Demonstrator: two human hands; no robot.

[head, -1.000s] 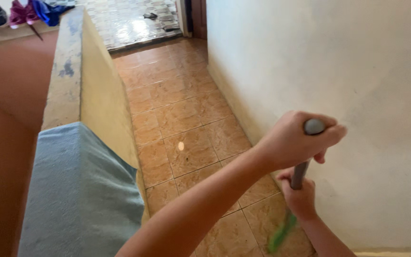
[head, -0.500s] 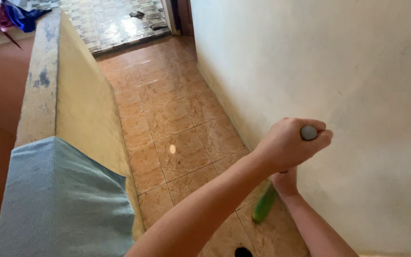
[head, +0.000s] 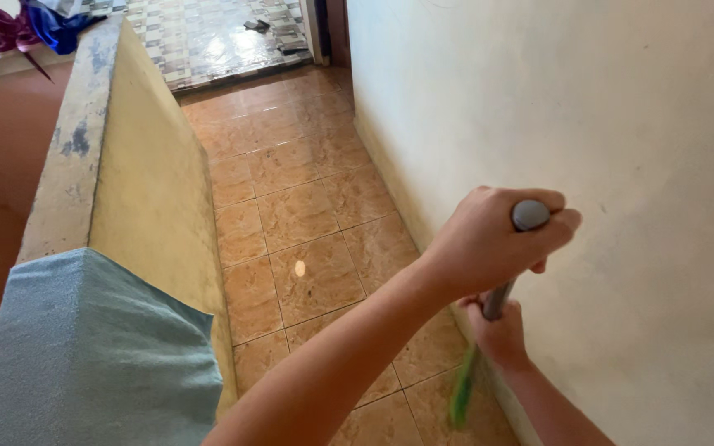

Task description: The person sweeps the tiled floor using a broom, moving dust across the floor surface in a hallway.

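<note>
One broom handle [head: 499, 296], grey, is seen in the lower right of the frame, close beside the pale wall [head: 621, 165]. Its long axis is steeply tilted: the rounded grey top end is pointed up towards the camera, and the lower end is pointed down and to the left, towards the tiled floor [head: 307, 215]. One blurred green part [head: 462, 388] is seen at the lower end, just above the floor.

Two hands are counted on the handle. The left hand [head: 485, 244] is closed in a fist round the top end, with the grey cap showing between thumb and fingers. The right hand [head: 499, 334] is wrapped round the handle just below, so that a short grey stretch is left bare between the two hands.

One low yellow wall [head: 138, 173] is seen at the left, with one blue cloth [head: 92, 355] draped over its near end, well apart from the handle.
</note>
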